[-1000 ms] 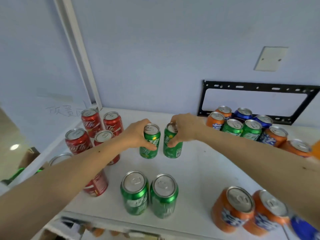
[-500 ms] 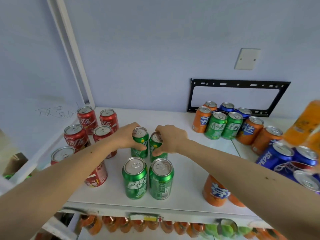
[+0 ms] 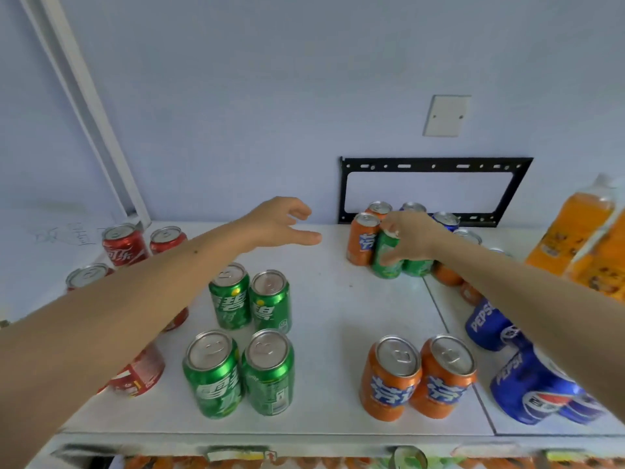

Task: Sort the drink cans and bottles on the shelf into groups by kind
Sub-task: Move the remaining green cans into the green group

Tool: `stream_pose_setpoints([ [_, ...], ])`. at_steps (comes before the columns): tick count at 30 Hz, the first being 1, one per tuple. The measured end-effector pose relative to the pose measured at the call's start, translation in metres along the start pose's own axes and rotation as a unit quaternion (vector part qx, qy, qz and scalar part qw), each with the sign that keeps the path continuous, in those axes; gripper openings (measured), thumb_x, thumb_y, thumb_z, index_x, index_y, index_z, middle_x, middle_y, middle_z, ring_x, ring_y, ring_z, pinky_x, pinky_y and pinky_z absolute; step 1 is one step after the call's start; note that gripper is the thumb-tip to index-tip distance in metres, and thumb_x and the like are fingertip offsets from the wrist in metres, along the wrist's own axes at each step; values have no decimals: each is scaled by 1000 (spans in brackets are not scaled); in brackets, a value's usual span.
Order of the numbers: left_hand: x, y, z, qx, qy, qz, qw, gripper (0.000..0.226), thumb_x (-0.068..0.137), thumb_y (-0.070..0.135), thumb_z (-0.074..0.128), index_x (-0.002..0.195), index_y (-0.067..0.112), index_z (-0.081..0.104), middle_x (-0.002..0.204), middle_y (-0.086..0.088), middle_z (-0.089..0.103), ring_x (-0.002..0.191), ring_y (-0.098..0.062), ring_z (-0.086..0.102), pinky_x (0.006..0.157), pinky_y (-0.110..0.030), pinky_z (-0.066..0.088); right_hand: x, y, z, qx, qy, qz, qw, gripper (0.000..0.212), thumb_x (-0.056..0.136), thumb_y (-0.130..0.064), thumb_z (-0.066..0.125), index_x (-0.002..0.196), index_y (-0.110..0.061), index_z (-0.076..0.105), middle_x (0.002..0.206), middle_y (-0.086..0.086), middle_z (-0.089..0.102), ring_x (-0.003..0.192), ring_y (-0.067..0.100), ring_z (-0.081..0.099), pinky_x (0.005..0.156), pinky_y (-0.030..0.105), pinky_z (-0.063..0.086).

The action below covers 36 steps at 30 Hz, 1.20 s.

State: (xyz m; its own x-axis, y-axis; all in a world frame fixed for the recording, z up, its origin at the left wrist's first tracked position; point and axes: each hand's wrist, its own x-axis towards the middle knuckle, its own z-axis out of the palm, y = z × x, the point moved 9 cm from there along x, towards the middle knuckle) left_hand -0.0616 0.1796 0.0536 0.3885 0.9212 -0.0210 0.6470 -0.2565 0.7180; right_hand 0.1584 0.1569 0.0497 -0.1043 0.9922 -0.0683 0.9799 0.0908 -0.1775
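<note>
Several green cans (image 3: 252,336) stand grouped in two rows at the shelf's front middle. My left hand (image 3: 280,223) hovers above the shelf behind them, fingers loosely spread, holding nothing. My right hand (image 3: 411,236) reaches into the back cluster and grips the top of a green can (image 3: 385,260) that stands beside an orange can (image 3: 362,240). Another green can (image 3: 417,267) stands right of it, partly hidden by my hand. Red cans (image 3: 123,245) stand at the left, partly behind my left arm.
Two orange cans (image 3: 419,375) stand at the front right, with blue Pepsi cans (image 3: 527,384) beyond them under my right arm. Orange drink bottles (image 3: 581,231) rise at the far right. A black bracket (image 3: 436,162) hangs on the wall behind the back cluster.
Both hands let go of the two green cans, which now stand behind the front pair. My right hand moved right to the back cluster and took a green can; my left hand lifted away.
</note>
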Motion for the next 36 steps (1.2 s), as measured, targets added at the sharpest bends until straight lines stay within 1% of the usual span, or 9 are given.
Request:
stream_pose_setpoints([
  [6, 72, 76, 86, 129, -30, 93, 987, 62, 73, 39, 82, 125, 15, 59, 127, -5, 55, 124, -23, 47, 99, -31, 40, 26, 73, -5, -133, 10, 22, 991, 98, 56, -50, 85, 137, -18, 41, 132, 7, 52, 119, 32, 48, 95, 45, 47],
  [10, 104, 77, 129, 142, 10, 88, 986, 85, 68, 40, 83, 142, 24, 44, 146, -11, 25, 138, -28, 17, 112, -36, 22, 44, 93, 9, -183, -25, -8, 983, 88, 59, -54, 82, 132, -20, 45, 133, 7, 49, 121, 29, 47, 98, 44, 43],
  [14, 123, 69, 148, 231, 66, 67, 969, 97, 61, 53, 82, 142, 23, 39, 143, -7, 27, 136, -28, 20, 113, -45, 26, 55, 98, 11, -225, -18, -41, 973, 97, 62, -50, 83, 140, -18, 38, 137, 9, 40, 125, 29, 43, 99, 43, 42],
  [18, 133, 64, 158, 316, 85, 20, 945, 106, 59, 64, 77, 145, 21, 35, 153, -5, 19, 145, -27, 7, 113, -62, -2, 63, 108, 17, -245, -38, -48, 968, 88, 63, -51, 82, 134, -17, 42, 132, 8, 49, 122, 28, 45, 97, 42, 42],
  [25, 124, 71, 149, 279, 134, 33, 950, 98, 46, 65, 82, 131, 27, 51, 145, 5, 33, 145, -25, 9, 107, -67, -16, 58, 109, 1, -183, -10, -66, 981, 78, 57, -47, 85, 120, -18, 50, 110, 5, 60, 101, 24, 44, 80, 34, 41],
  [27, 114, 79, 134, 237, 139, 48, 960, 92, 45, 60, 84, 124, 23, 55, 138, 5, 38, 140, -23, 19, 113, -62, -10, 52, 103, -16, -159, -9, -67, 985, 84, 54, -47, 86, 124, -21, 49, 110, 3, 59, 103, 25, 44, 82, 37, 46],
  [29, 100, 86, 108, 185, 149, 60, 970, 86, 39, 60, 84, 110, 20, 57, 128, 4, 44, 128, -20, 33, 115, -49, 16, 45, 93, -38, -128, -11, -60, 990, 85, 53, -47, 87, 125, -23, 49, 115, 1, 58, 110, 26, 48, 83, 39, 48],
  [32, 76, 88, 60, 57, 156, 56, 985, 82, 38, 51, 86, 105, 15, 55, 119, 2, 48, 112, -15, 43, 84, -21, 41, 35, 66, -71, -86, -6, -72, 994, 83, 51, -46, 88, 122, -22, 53, 115, 0, 60, 102, 22, 55, 86, 40, 51],
  [36, 50, 57, -5, -60, 162, 36, 984, 75, 40, 41, 89, 103, 19, 53, 110, 1, 62, 102, -18, 62, 85, -45, 55, 32, 10, -88, 2, -1, -109, 994, 79, 54, -35, 90, 122, -20, 54, 110, -1, 59, 94, 19, 56, 76, 29, 45],
])
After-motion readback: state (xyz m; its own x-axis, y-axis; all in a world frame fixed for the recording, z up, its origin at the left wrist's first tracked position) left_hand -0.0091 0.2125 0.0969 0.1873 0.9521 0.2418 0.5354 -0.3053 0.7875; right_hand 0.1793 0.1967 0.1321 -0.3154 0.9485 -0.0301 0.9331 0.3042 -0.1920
